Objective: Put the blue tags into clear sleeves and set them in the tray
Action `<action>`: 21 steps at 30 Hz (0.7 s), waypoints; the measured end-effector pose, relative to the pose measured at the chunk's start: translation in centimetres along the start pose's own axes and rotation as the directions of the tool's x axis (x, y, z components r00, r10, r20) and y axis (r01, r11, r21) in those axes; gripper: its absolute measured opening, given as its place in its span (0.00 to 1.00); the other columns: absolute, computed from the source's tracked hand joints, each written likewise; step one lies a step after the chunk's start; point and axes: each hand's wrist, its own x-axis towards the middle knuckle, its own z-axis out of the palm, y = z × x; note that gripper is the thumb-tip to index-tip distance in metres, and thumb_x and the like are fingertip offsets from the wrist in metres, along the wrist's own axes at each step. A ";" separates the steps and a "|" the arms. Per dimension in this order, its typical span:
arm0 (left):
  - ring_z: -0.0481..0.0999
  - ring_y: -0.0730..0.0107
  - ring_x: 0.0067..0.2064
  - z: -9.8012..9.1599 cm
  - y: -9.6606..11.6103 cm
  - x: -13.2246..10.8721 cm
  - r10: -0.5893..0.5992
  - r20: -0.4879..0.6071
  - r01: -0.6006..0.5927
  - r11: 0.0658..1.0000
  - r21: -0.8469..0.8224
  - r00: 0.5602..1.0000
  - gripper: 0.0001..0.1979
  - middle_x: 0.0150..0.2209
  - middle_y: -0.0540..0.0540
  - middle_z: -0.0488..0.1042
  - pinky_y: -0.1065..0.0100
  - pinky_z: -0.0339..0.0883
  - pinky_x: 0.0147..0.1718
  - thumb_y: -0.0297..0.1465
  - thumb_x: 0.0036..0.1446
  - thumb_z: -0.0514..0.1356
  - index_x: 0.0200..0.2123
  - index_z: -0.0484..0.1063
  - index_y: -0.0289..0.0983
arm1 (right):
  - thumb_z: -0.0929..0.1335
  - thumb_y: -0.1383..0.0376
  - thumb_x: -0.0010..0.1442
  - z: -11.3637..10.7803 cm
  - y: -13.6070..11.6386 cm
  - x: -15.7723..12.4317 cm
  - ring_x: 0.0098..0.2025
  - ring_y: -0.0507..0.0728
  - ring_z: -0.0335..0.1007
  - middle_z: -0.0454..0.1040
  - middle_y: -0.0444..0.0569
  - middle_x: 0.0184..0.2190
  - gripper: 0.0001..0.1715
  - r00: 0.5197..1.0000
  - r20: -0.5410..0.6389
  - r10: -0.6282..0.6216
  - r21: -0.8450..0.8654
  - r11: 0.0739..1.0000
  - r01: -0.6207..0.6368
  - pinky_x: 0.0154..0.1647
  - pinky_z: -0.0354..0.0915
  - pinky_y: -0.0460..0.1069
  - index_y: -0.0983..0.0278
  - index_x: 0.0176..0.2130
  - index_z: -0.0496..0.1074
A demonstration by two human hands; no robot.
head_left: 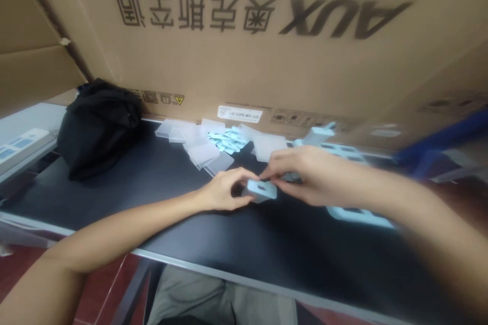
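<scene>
Cardboard box (206,65) at twelve o'clock reads "AUX 奥克斯空调" upside down; black bag (97,129), ten o'clock. Left fingers (237,175) clamp a pale-blue case (262,189); right fingers' (292,188) grip, I can't tell.

two hands (224,190), one blue-topped block (269,192), one black bundle (97,129), perhaps eight translucent cases (204,152).

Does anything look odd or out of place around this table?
The big carton behind the table looks odd: its large lettering is upside down. The translucent cases lie askew, overlapping around a heap of light-blue pieces. I see no clear damage.
</scene>
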 end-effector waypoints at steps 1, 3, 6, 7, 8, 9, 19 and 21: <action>0.83 0.66 0.44 0.0 0.0 0.0 -0.014 0.001 0.014 1.000 -0.021 1.000 0.23 0.46 0.44 0.81 0.67 0.76 0.46 0.32 0.57 0.68 0.56 0.71 0.38 | 0.66 0.71 0.62 0.0 -0.1 0.2 0.31 0.51 0.73 0.79 0.46 0.32 0.13 1.000 0.015 0.007 0.002 1.000 -0.007 0.34 0.65 0.46 0.61 0.38 0.80; 0.83 0.66 0.44 0.1 0.0 0.0 -0.042 0.002 0.042 0.997 -0.057 0.999 0.23 0.45 0.45 0.81 0.67 0.77 0.46 0.32 0.57 0.68 0.55 0.70 0.38 | 0.66 0.72 0.62 0.3 -0.3 0.6 0.31 0.51 0.74 0.79 0.46 0.31 0.11 0.999 0.034 0.028 -0.009 1.000 -0.027 0.34 0.64 0.46 0.61 0.36 0.79; 0.83 0.67 0.42 0.1 0.0 0.1 -0.072 0.013 0.072 0.995 -0.073 0.997 0.21 0.44 0.45 0.81 0.67 0.77 0.46 0.34 0.57 0.68 0.53 0.71 0.38 | 0.66 0.71 0.64 1.1 -0.5 0.9 0.31 0.52 0.74 0.79 0.48 0.32 0.09 0.996 0.063 0.059 -0.029 0.998 -0.057 0.33 0.63 0.46 0.63 0.37 0.77; 0.82 0.67 0.41 0.1 0.0 0.2 -0.086 0.021 0.087 0.994 -0.065 0.996 0.21 0.43 0.46 0.80 0.67 0.77 0.46 0.35 0.57 0.69 0.52 0.71 0.38 | 0.66 0.70 0.64 1.4 -0.5 1.0 0.31 0.52 0.73 0.79 0.49 0.33 0.09 0.995 0.072 0.068 -0.034 0.997 -0.066 0.33 0.63 0.46 0.63 0.37 0.76; 0.82 0.67 0.41 0.1 0.0 0.2 -0.100 0.031 0.101 0.994 -0.050 0.995 0.21 0.41 0.46 0.80 0.67 0.77 0.45 0.35 0.57 0.69 0.51 0.72 0.38 | 0.66 0.70 0.64 1.5 -0.5 0.9 0.32 0.53 0.74 0.79 0.49 0.34 0.08 0.994 0.077 0.078 -0.035 0.997 -0.075 0.33 0.63 0.47 0.63 0.39 0.76; 0.81 0.67 0.40 0.1 0.1 0.3 -0.111 0.044 0.113 0.993 -0.032 0.993 0.20 0.41 0.47 0.79 0.67 0.77 0.44 0.35 0.56 0.69 0.50 0.72 0.38 | 0.67 0.69 0.64 1.7 -0.4 0.9 0.32 0.54 0.74 0.79 0.50 0.35 0.07 0.993 0.074 0.089 -0.035 0.996 -0.087 0.33 0.63 0.47 0.63 0.40 0.76; 0.81 0.64 0.42 -0.1 0.3 0.4 -0.168 0.135 0.172 0.985 -0.021 0.977 0.24 0.42 0.44 0.79 0.63 0.77 0.44 0.44 0.59 0.69 0.52 0.72 0.37 | 0.71 0.64 0.60 2.4 0.8 0.6 0.39 0.58 0.79 0.82 0.51 0.40 0.12 0.985 0.100 0.141 -0.039 0.990 -0.138 0.39 0.69 0.50 0.62 0.45 0.79; 0.81 0.64 0.45 -0.2 0.5 0.4 -0.167 0.161 0.175 0.984 -0.041 0.973 0.26 0.46 0.42 0.79 0.62 0.78 0.46 0.45 0.60 0.69 0.55 0.71 0.38 | 0.71 0.65 0.57 1.3 1.5 -0.4 0.37 0.58 0.79 0.82 0.50 0.39 0.13 0.983 0.086 0.160 -0.032 0.987 -0.158 0.37 0.70 0.50 0.60 0.44 0.80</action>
